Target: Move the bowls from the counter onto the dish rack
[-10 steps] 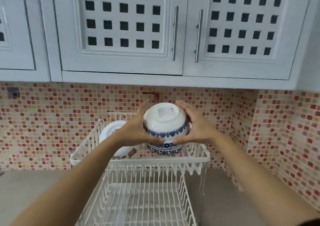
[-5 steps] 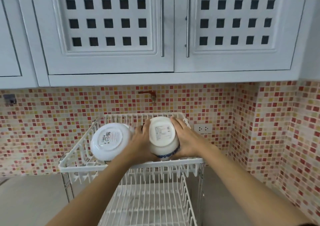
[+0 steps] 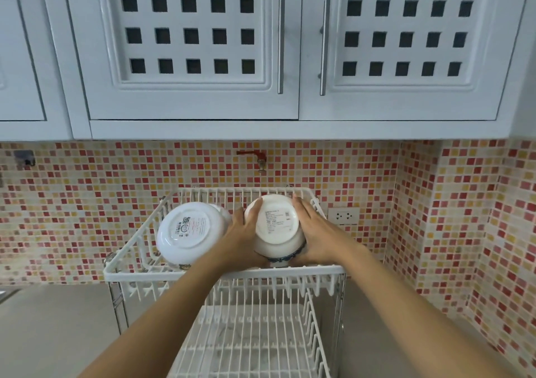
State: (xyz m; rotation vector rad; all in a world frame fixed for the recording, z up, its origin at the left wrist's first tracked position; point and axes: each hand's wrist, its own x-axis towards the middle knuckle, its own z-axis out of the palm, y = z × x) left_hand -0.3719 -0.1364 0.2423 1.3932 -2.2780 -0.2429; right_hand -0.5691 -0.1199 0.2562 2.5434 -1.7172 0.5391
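A white bowl with a blue patterned rim (image 3: 277,228) lies tilted, base toward me, in the upper tier of the white wire dish rack (image 3: 223,273). My left hand (image 3: 246,231) cups its left side and my right hand (image 3: 314,232) presses its right side. A second white bowl (image 3: 190,229) leans base-out in the same tier, just left of my left hand. The rack's lower tier (image 3: 252,340) sits below with nothing in it.
Pale cabinet doors with long metal handles (image 3: 280,44) hang above the rack. A red tap (image 3: 255,155) juts from the mosaic tile wall behind it. A wall socket (image 3: 343,215) sits right of the rack. Grey counter (image 3: 52,325) spreads on both sides.
Both hands lowered the blue-rimmed bowl from above the rack into the upper tier and tipped it base toward me. The view shifted slightly; the other bowl stayed put.
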